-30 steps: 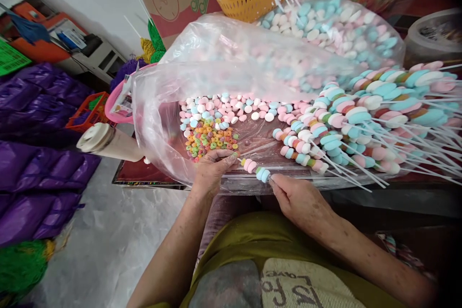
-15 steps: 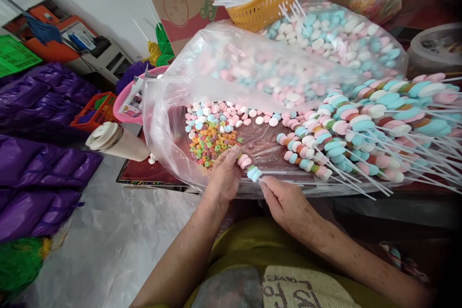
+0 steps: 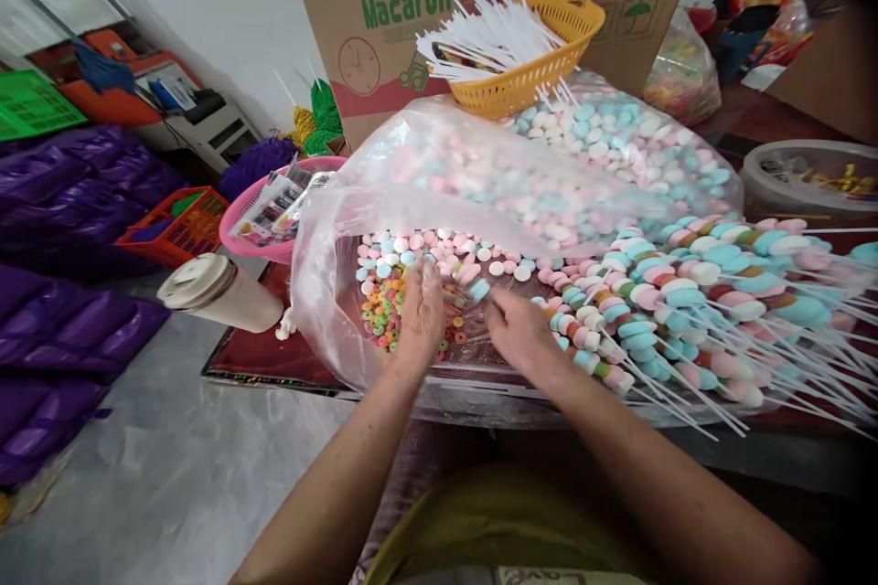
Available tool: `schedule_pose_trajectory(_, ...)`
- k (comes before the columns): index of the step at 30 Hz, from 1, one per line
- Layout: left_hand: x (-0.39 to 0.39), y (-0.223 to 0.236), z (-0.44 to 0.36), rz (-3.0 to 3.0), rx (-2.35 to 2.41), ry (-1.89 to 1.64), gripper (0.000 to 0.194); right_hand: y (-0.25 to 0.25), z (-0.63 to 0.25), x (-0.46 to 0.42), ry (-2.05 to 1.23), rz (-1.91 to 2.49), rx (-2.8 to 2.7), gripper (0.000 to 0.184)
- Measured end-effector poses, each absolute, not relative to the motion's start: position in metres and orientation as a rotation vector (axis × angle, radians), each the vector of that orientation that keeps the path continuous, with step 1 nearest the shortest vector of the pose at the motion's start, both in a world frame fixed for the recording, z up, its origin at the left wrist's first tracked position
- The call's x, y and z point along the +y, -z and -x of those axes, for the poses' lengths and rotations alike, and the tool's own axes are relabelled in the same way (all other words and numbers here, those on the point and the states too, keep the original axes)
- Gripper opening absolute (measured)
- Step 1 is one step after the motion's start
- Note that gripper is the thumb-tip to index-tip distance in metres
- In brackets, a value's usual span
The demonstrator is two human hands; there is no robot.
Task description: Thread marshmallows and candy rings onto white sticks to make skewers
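Skewers [image 3: 686,297], strung and heaped at right, appeared complete. One part-strung skewer [image 3: 478,290] was between the hands, its blue end closely held by the right hand [image 3: 519,332]. The left hand's [image 3: 422,315] grip could not be determined. Loose marshmallows [image 3: 521,273], ring candies [image 3: 380,311] and bare sticks [image 3: 490,37] were left unused.
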State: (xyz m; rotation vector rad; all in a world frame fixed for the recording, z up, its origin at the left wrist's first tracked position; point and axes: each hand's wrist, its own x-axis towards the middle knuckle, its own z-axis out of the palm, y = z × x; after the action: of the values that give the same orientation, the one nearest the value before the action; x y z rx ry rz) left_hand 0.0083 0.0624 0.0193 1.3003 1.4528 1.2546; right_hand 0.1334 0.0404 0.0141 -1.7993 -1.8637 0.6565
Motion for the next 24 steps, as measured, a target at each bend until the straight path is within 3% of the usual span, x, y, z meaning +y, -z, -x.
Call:
schedule_pose_trajectory(2, 0.088, -0.020, 0.000, -1.752, 1.677, -1.128, 0.031, -0.016, -0.135, 0.072, -0.522, 1.930, -1.814, 0.026)
schedule_pose_trajectory(4, 0.108, -0.017, 0.000, -2.077, 1.803, -0.725, 0.021, -0.014, -0.132, 0.100, -0.462, 1.998, -1.786, 0.030)
schedule_pose_trajectory(7, 0.118, -0.008, -0.005, -2.227, 1.832, -0.436, 0.017, -0.003, -0.123, 0.123, -0.477, 2.067, -1.770, 0.035)
schedule_pose_trajectory(12, 0.089, 0.003, 0.013, -2.217, 1.486, -0.782, 0.014, 0.007, -0.129, 0.102, -0.546, 2.024, -1.827, 0.025)
schedule_pose_trajectory(15, 0.070, 0.001, 0.023, -1.742, 1.330, -1.183, 0.009, -0.005, -0.142, 0.073, -0.574, 1.949, -1.783, 0.027)
schedule_pose_trajectory(17, 0.060, -0.004, 0.021, -1.375, 1.255, -1.353, 0.020, -0.016, -0.145, 0.055, -0.671, 1.752, -1.675, 0.030)
schedule_pose_trajectory(19, 0.053, -0.012, 0.015, -1.090, 1.161, -1.389, 0.033, -0.026, -0.142, 0.041, -0.832, 1.491, -1.536, 0.030)
schedule_pose_trajectory(24, 0.038, -0.031, -0.002, -0.779, 0.944, -1.291, 0.028, -0.030, -0.124, 0.031, -1.079, 1.223, -1.363, 0.032)
